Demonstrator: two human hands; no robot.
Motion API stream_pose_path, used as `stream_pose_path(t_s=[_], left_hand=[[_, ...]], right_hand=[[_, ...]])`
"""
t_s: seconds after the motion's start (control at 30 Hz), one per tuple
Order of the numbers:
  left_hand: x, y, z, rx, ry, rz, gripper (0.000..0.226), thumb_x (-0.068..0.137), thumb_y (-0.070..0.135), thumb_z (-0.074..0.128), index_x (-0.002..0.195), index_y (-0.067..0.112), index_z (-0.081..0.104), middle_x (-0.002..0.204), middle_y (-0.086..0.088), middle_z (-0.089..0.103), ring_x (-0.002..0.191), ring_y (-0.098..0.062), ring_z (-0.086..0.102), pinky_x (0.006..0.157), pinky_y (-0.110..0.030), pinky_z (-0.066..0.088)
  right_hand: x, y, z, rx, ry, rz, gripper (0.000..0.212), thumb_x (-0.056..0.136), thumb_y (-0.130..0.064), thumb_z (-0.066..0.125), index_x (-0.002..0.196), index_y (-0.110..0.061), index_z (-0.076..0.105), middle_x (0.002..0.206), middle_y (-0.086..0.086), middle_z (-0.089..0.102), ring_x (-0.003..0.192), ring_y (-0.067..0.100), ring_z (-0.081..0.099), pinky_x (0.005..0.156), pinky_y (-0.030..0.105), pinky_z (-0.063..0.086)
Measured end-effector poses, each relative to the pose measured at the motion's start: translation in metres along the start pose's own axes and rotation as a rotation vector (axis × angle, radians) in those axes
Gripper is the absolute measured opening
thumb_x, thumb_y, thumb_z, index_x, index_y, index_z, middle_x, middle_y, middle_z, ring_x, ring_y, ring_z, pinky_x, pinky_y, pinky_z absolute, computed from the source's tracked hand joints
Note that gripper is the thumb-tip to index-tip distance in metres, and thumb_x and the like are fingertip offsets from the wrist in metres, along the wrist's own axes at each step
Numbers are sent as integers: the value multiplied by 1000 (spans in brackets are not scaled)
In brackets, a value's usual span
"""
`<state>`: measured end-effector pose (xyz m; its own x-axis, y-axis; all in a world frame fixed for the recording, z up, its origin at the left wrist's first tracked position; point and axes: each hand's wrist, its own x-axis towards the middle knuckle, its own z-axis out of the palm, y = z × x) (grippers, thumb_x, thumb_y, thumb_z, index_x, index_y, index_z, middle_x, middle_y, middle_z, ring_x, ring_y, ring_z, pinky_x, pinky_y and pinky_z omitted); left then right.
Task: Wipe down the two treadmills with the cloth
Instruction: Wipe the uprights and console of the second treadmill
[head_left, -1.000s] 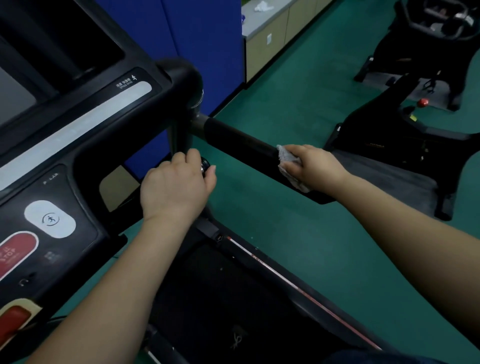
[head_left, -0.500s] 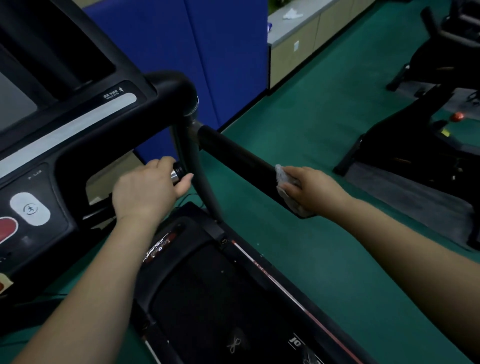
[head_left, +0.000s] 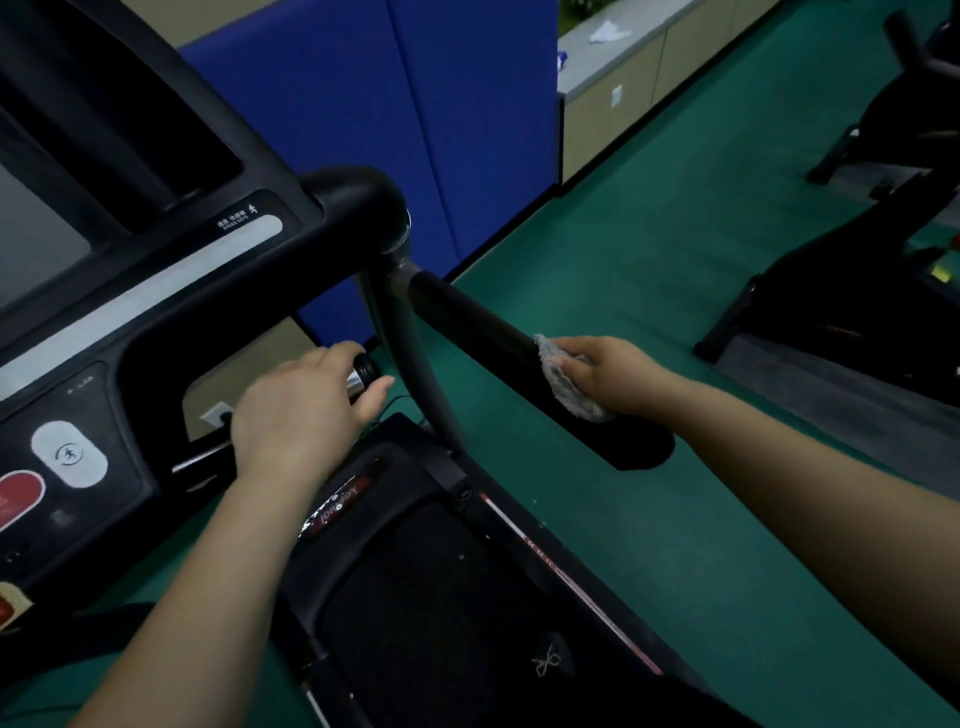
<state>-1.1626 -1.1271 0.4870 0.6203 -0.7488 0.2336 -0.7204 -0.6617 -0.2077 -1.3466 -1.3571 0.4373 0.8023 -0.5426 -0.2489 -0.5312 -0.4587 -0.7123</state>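
I stand on a black treadmill (head_left: 171, 322) whose console fills the left of the head view. Its right handrail (head_left: 483, 332) is a padded black bar slanting down to the right. My right hand (head_left: 608, 376) presses a crumpled white cloth (head_left: 561, 382) against that bar near its lower end. My left hand (head_left: 301, 410) is closed around the short chrome-tipped grip (head_left: 358, 376) under the console. The running belt (head_left: 431, 597) lies below my arms.
A blue partition (head_left: 415, 114) stands behind the handrail. Green floor (head_left: 649, 249) spreads to the right. Black exercise machines (head_left: 852, 291) sit on a grey mat at the right. A beige cabinet (head_left: 623, 88) with a white rag on top lines the far wall.
My right hand with the cloth stays on the handrail, having slid a little along the bar. My left hand keeps its hold on the grip. The camera has turned, so everything sits further right and lower.
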Motion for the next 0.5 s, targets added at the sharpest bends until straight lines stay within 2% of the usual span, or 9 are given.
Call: stream_pose_path(t_s=[0.1,0.17,0.23,0.33,0.4,0.47,0.5], left_hand=[[-4,12,0,-124,16,-62,46,88,48,56,123,18,60,110,-6,67,107,-29,55,82,-41,46],[-15,33,1,-225,35,-139,49,84,31,65,128,11,57,125,-9,61,119,-30,46,101,-46,37],[-27,56,1,-315,84,-191,47,82,21,68,127,12,59,136,-10,53,129,-31,39,112,-49,28],[-37,92,4,-439,77,-189,37,86,19,64,124,16,64,135,-2,54,132,-24,38,112,-42,26],[-33,120,6,-648,-38,-223,37,92,22,56,129,22,59,131,5,56,123,-14,46,109,-31,33],[-27,148,12,-847,-174,-318,41,97,32,49,138,29,49,128,10,55,109,-3,53,98,-24,42],[-24,161,17,-904,-211,-376,44,97,37,47,140,32,45,128,10,56,101,2,54,91,-20,43]], right_hand=[[12,-5,-1,37,-24,16,35,98,-31,48,132,-26,58,120,4,66,111,20,60,86,21,41],[10,-4,-3,64,-22,17,34,97,-30,49,130,-28,59,117,1,67,106,17,60,82,19,38],[4,0,-5,101,-10,2,33,96,-30,51,128,-31,60,115,-3,67,103,12,60,82,19,37],[-1,10,-9,116,-7,-33,32,94,-28,56,124,-34,62,107,-9,67,87,4,60,73,18,40],[5,16,-10,181,13,-74,30,93,-24,57,121,-31,65,103,-13,66,82,-4,58,69,9,41],[16,19,-8,309,11,-122,28,93,-18,58,117,-26,68,103,-15,67,82,-14,58,70,-1,40],[22,21,-6,385,-2,-148,28,93,-15,58,117,-24,68,104,-13,68,83,-16,59,73,-1,41]])
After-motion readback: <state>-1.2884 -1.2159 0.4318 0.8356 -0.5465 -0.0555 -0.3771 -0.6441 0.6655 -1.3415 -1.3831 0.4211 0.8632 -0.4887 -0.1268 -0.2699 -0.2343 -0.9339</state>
